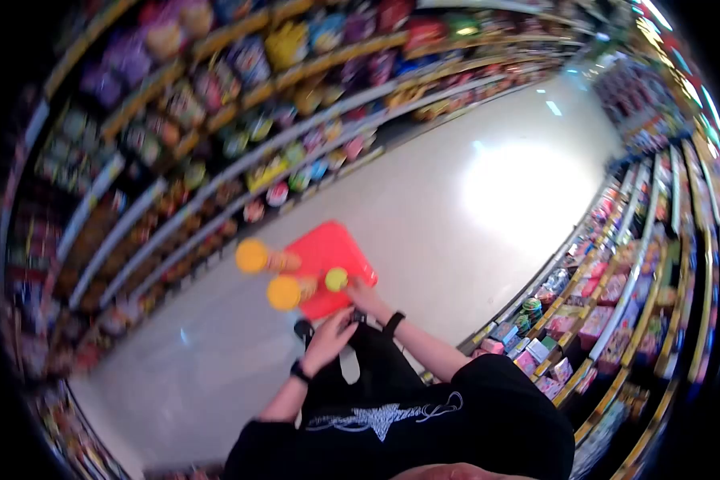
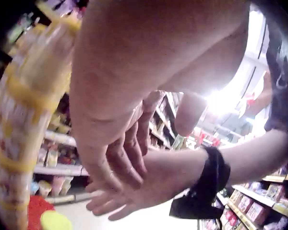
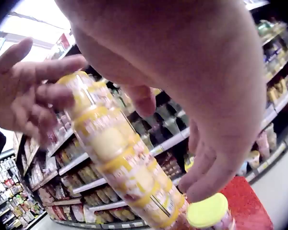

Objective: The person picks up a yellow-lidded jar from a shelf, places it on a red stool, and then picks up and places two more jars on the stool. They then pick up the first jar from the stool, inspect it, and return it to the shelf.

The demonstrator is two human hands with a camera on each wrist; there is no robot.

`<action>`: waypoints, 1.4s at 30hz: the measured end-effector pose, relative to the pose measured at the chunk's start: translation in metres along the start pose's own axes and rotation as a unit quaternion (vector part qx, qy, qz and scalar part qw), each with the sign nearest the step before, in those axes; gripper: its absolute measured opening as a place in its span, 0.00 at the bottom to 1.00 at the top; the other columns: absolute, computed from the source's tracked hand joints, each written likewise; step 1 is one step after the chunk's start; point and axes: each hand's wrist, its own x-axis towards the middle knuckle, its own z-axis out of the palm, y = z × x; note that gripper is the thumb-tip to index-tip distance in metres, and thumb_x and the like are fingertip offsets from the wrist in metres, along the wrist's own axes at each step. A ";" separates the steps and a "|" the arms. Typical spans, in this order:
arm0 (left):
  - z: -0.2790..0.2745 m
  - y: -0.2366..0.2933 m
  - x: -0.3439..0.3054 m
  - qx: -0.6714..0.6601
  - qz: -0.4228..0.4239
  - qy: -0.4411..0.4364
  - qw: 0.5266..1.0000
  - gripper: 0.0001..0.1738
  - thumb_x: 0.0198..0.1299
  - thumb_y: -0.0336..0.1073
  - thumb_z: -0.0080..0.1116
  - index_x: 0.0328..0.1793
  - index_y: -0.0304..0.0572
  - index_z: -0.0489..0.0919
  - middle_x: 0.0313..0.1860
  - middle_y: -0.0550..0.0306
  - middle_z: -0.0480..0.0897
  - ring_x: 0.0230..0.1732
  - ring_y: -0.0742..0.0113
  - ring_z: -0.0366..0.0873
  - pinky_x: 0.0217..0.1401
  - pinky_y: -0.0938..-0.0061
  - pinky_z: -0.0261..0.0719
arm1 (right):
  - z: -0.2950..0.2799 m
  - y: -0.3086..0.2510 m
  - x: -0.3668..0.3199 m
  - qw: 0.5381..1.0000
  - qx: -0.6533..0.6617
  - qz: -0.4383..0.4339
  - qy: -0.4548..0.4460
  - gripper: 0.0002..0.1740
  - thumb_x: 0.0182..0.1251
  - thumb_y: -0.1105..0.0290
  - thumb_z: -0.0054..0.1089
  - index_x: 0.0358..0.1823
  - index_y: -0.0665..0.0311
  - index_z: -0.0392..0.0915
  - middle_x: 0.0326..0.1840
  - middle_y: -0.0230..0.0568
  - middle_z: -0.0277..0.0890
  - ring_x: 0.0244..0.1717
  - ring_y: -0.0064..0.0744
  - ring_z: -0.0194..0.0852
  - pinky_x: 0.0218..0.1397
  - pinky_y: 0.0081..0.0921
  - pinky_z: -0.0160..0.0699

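Note:
A red plastic stool or low table (image 1: 334,248) stands on the floor before me. On its left part rise two tall stacks of tubs with yellow lids (image 1: 253,256); in the right wrist view the stacked tubs (image 3: 117,143) have clear walls and printed yellow bands. Beside them is a jar with a lime-green lid (image 3: 208,211). My right hand (image 1: 366,298) is over the red top near that jar, fingers loosely bent and holding nothing. My left hand (image 1: 328,340) hangs closer to my body, its fingers (image 3: 26,96) spread apart, gripping nothing.
Shelves of packaged goods (image 1: 296,104) run along the left side of the aisle. More shelves with small boxes (image 1: 600,320) stand close on the right. Between them lies a pale shiny floor (image 1: 456,184) with a bright glare. Dark bands (image 1: 394,323) circle both wrists.

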 end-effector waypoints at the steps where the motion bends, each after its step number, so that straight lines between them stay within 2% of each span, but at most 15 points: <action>1: -0.012 0.045 -0.017 0.011 -0.017 0.016 1.000 0.23 0.62 0.34 0.59 0.63 0.35 0.72 0.54 0.43 0.80 0.55 0.54 0.79 0.58 0.67 0.75 | -0.013 -0.029 -0.020 0.999 0.013 -0.005 -0.036 0.32 0.69 0.47 0.49 0.62 0.66 0.68 0.56 0.60 0.74 0.60 0.54 0.72 0.60 0.40 0.71; 2: -0.019 0.062 -0.031 0.017 0.030 0.040 0.999 0.22 0.60 0.32 0.59 0.60 0.35 0.74 0.50 0.44 0.82 0.52 0.52 0.80 0.57 0.67 0.75 | -0.026 -0.064 -0.038 0.997 -0.005 0.028 -0.065 0.32 0.70 0.46 0.49 0.62 0.64 0.69 0.56 0.57 0.75 0.60 0.50 0.73 0.61 0.39 0.71; 3: -0.029 0.080 -0.044 0.036 0.059 0.064 0.996 0.20 0.59 0.30 0.59 0.58 0.35 0.76 0.48 0.45 0.83 0.52 0.52 0.81 0.57 0.67 0.75 | -0.010 -0.035 -0.033 0.998 -0.005 -0.009 -0.056 0.29 0.70 0.46 0.48 0.59 0.64 0.72 0.55 0.53 0.76 0.59 0.46 0.74 0.61 0.36 0.71; 5: -0.048 0.113 -0.065 0.128 0.103 0.104 0.981 0.19 0.58 0.30 0.59 0.57 0.36 0.77 0.49 0.46 0.81 0.53 0.51 0.78 0.58 0.66 0.74 | -0.015 -0.079 -0.062 0.998 0.006 -0.028 -0.063 0.25 0.70 0.51 0.51 0.58 0.64 0.74 0.54 0.47 0.78 0.57 0.39 0.75 0.61 0.32 0.71; 7: -0.063 0.116 -0.075 0.190 0.162 0.152 0.956 0.19 0.57 0.31 0.60 0.56 0.37 0.78 0.55 0.45 0.78 0.59 0.48 0.74 0.62 0.62 0.71 | -0.011 -0.100 -0.083 0.996 0.044 -0.040 -0.061 0.22 0.70 0.56 0.54 0.57 0.65 0.73 0.52 0.46 0.80 0.55 0.39 0.77 0.61 0.31 0.72; 10: -0.087 0.114 -0.083 0.240 0.167 0.157 0.943 0.22 0.56 0.34 0.62 0.58 0.37 0.77 0.63 0.42 0.72 0.65 0.45 0.68 0.67 0.58 0.66 | -0.001 -0.128 -0.111 0.994 0.044 -0.099 -0.032 0.24 0.69 0.58 0.55 0.60 0.67 0.71 0.51 0.48 0.79 0.55 0.40 0.78 0.61 0.32 0.72; 13: -0.112 0.086 -0.079 0.338 0.190 0.131 0.912 0.28 0.55 0.37 0.64 0.62 0.38 0.74 0.68 0.39 0.65 0.69 0.43 0.62 0.71 0.55 0.60 | 0.017 -0.151 -0.129 0.989 0.030 -0.147 0.000 0.28 0.69 0.58 0.56 0.64 0.68 0.66 0.57 0.53 0.75 0.59 0.42 0.74 0.63 0.33 0.70; 14: -0.124 0.072 -0.075 0.360 0.196 0.093 0.907 0.34 0.54 0.39 0.64 0.67 0.37 0.68 0.71 0.37 0.62 0.71 0.42 0.60 0.72 0.54 0.59 | 0.025 -0.159 -0.134 0.985 0.015 -0.169 0.025 0.30 0.69 0.58 0.56 0.66 0.68 0.63 0.59 0.55 0.73 0.61 0.44 0.73 0.64 0.33 0.69; 19: -0.163 0.040 -0.064 0.377 0.214 -0.025 0.901 0.39 0.58 0.43 0.62 0.71 0.30 0.61 0.69 0.37 0.66 0.70 0.43 0.62 0.72 0.56 0.60 | 0.072 -0.183 -0.137 0.967 -0.069 -0.215 0.119 0.36 0.68 0.59 0.55 0.72 0.68 0.56 0.69 0.61 0.61 0.68 0.51 0.63 0.71 0.37 0.61; 22: -0.176 0.017 -0.058 0.375 0.241 -0.074 0.892 0.37 0.60 0.47 0.59 0.69 0.29 0.63 0.66 0.37 0.70 0.68 0.44 0.65 0.71 0.57 0.62 | 0.095 -0.181 -0.136 0.959 -0.148 -0.204 0.132 0.36 0.67 0.59 0.55 0.72 0.67 0.56 0.72 0.60 0.56 0.69 0.55 0.61 0.72 0.40 0.60; 26: -0.182 -0.007 -0.053 0.360 0.276 -0.109 0.885 0.36 0.59 0.45 0.59 0.69 0.30 0.64 0.67 0.35 0.67 0.68 0.42 0.65 0.70 0.55 0.62 | 0.110 -0.192 -0.146 0.973 -0.146 -0.129 0.121 0.34 0.66 0.60 0.56 0.71 0.65 0.59 0.74 0.56 0.54 0.68 0.56 0.63 0.70 0.40 0.64; 30: -0.186 0.013 -0.054 0.381 0.275 -0.109 0.876 0.37 0.55 0.39 0.64 0.69 0.32 0.64 0.72 0.32 0.58 0.69 0.36 0.62 0.71 0.56 0.62 | 0.120 -0.190 -0.138 0.952 -0.157 -0.153 0.215 0.34 0.64 0.62 0.57 0.70 0.65 0.60 0.75 0.57 0.53 0.66 0.57 0.64 0.68 0.40 0.66; 33: -0.184 0.012 -0.040 0.383 0.280 -0.081 0.876 0.38 0.53 0.37 0.65 0.69 0.33 0.63 0.72 0.31 0.57 0.69 0.35 0.60 0.71 0.55 0.62 | 0.120 -0.193 -0.127 0.926 -0.181 -0.161 0.289 0.36 0.62 0.63 0.58 0.71 0.64 0.59 0.74 0.58 0.53 0.65 0.57 0.65 0.67 0.42 0.66; 37: -0.173 0.011 -0.021 0.384 0.315 -0.061 0.866 0.41 0.49 0.35 0.67 0.70 0.33 0.62 0.73 0.30 0.54 0.72 0.34 0.56 0.73 0.53 0.59 | 0.123 -0.177 -0.097 0.867 -0.256 -0.221 0.367 0.36 0.60 0.66 0.58 0.71 0.60 0.60 0.75 0.55 0.52 0.63 0.56 0.67 0.64 0.43 0.68; 42: -0.165 0.003 -0.018 0.468 0.316 -0.050 0.824 0.46 0.48 0.39 0.67 0.73 0.33 0.58 0.76 0.30 0.50 0.76 0.36 0.47 0.74 0.46 0.54 | 0.125 -0.173 -0.096 0.878 -0.285 -0.153 0.353 0.34 0.59 0.67 0.57 0.69 0.59 0.62 0.76 0.49 0.54 0.58 0.52 0.72 0.60 0.41 0.71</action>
